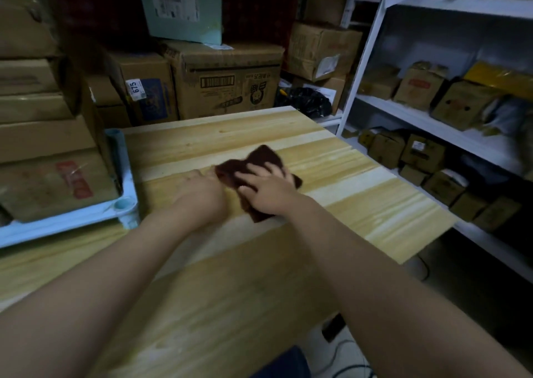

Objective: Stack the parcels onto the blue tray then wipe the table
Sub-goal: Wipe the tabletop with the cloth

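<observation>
A dark brown cloth [253, 161] lies crumpled on the wooden table [360, 204] near its middle. My right hand [268, 190] presses flat on the cloth with fingers spread. My left hand [202, 193] rests on the table just left of the cloth, its fingertips at the cloth's left edge; whether they pinch it is unclear. At the left, a stack of cardboard parcels [49, 158] stands on the blue tray [127, 204], which sits on the table's left side.
Large cardboard boxes [227, 80] are piled behind the table. White shelving [432, 120] with several small boxes runs along the right. The table's right edge drops to a dark floor with cables.
</observation>
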A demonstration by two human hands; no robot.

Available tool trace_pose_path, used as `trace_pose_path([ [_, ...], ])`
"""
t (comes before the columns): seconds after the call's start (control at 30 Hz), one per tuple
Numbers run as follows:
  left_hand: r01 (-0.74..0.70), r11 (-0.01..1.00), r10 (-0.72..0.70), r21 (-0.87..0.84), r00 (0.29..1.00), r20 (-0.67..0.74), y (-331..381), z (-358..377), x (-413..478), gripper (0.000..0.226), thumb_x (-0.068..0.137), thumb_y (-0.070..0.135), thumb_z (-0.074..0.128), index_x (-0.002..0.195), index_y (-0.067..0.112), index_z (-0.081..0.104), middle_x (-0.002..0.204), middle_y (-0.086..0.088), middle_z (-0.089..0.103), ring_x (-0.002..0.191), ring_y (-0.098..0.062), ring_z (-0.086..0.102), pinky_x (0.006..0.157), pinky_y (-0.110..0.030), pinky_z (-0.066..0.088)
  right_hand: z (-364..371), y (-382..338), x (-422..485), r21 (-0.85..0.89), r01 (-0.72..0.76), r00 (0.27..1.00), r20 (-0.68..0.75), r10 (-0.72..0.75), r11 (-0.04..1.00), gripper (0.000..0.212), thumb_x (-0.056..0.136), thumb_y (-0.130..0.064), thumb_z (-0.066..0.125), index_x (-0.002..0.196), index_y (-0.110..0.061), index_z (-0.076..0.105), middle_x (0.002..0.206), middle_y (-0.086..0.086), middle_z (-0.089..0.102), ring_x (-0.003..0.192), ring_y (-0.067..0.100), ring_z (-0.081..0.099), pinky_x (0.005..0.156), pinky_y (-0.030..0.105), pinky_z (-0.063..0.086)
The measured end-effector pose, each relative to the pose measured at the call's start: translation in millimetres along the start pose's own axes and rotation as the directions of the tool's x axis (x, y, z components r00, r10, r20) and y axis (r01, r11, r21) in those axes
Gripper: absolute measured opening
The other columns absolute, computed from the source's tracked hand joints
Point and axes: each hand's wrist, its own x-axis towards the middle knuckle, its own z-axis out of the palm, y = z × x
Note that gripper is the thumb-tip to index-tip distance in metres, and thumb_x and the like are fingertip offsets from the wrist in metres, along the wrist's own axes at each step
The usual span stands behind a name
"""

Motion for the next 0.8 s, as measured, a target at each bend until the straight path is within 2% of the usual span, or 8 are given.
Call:
trace_pose_path([
  [0.1,0.074,0.996,-0.075,-0.059,0.997,-0.014,2.5,3.5,-17.3,0.061,0.092,0.028,0.058,0.145,0.014,0.032,0.150,-0.016,0.027,0.138,-0.035,0.029,0.108,-0.044,0.037,13.2,-10.7,-33.2,0.053,0.208,0.978,-0.043,-0.206,0.977,0.045,0.103,-0.049,0.038,0.148,-0.043,0.041,0.163,-0.017,0.023,0.152,0.015,0.008,0.122,0.046,0.001],
  [0.2,0.002,1.000,-0.002,0.002,1.000,-0.031,14.2,10.1,-31.6,0.056,0.093,0.037,0.056,0.142,0.015,0.038,0.145,-0.019,0.034,0.134,-0.038,0.034,0.108,-0.046,0.037,17.9,18.1,-64.2,0.119,0.203,0.963,-0.204,-0.176,0.972,0.039,0.101,-0.037,0.049,0.139,-0.033,0.056,0.152,-0.013,0.044,0.145,0.017,0.030,0.117,0.037,0.020],
  [0.3,-0.122,0.992,0.122,-0.002,0.992,-0.022,32.9,15.7,-48.2,0.053,0.095,0.041,0.052,0.140,0.014,0.042,0.145,-0.019,0.038,0.132,-0.038,0.038,0.106,-0.046,0.039,10.6,68.8,-87.0,0.100,-0.175,0.954,-0.230,0.194,0.979,0.042,0.103,-0.036,0.043,0.143,-0.029,0.051,0.156,-0.005,0.040,0.144,0.026,0.029,0.117,0.036,0.022],
  [0.4,-0.199,0.979,0.195,0.041,0.978,0.071,45.4,23.8,-57.4,0.055,0.096,0.048,0.047,0.139,0.015,0.045,0.146,-0.017,0.039,0.132,-0.039,0.038,0.104,-0.048,0.040,-3.0,115.1,-116.8,0.110,-0.614,0.776,-0.094,0.623,0.782,0.048,0.105,-0.041,0.026,0.152,-0.029,0.034,0.165,0.002,0.016,0.149,0.038,0.012,0.121,0.051,0.012],
  [0.47,-0.216,0.974,0.210,0.073,0.974,0.087,45.0,28.2,-59.7,0.054,0.096,0.049,0.047,0.138,0.015,0.047,0.146,-0.016,0.039,0.133,-0.038,0.037,0.104,-0.048,0.039,-5.7,122.7,-131.1,0.121,-0.745,0.652,-0.076,0.755,0.656,0.049,0.105,-0.040,0.024,0.151,-0.023,0.034,0.163,0.008,0.016,0.146,0.043,0.013,0.120,0.053,0.013],
  [0.53,-0.226,0.972,0.222,0.066,0.973,0.068,42.0,30.2,-61.0,0.052,0.096,0.046,0.048,0.138,0.015,0.048,0.146,-0.016,0.040,0.132,-0.038,0.037,0.104,-0.047,0.040,-4.0,106.9,-137.4,0.103,-0.783,0.605,-0.102,0.790,0.613,0.048,0.104,-0.038,0.031,0.146,-0.018,0.039,0.157,0.013,0.025,0.140,0.044,0.021,0.117,0.052,0.019],
  [0.63,-0.210,0.978,0.210,0.006,0.977,0.032,36.5,30.1,-64.5,0.043,0.098,0.034,0.046,0.136,0.015,0.048,0.144,-0.016,0.041,0.131,-0.035,0.039,0.102,-0.043,0.040,3.1,74.0,-143.3,0.076,-0.720,0.668,-0.193,0.719,0.689,0.043,0.101,-0.037,0.039,0.139,-0.019,0.047,0.149,0.013,0.034,0.134,0.041,0.026,0.112,0.051,0.023],
  [0.8,-0.190,0.982,0.189,-0.002,0.979,-0.078,22.5,26.7,-78.5,0.039,0.094,0.021,0.046,0.132,0.018,0.051,0.140,-0.014,0.045,0.128,-0.033,0.042,0.099,-0.039,0.040,16.9,30.9,-146.4,0.087,-0.384,0.880,-0.266,0.393,0.919,0.040,0.101,-0.041,0.045,0.139,-0.031,0.054,0.146,0.002,0.041,0.129,0.034,0.031,0.106,0.045,0.028],
])
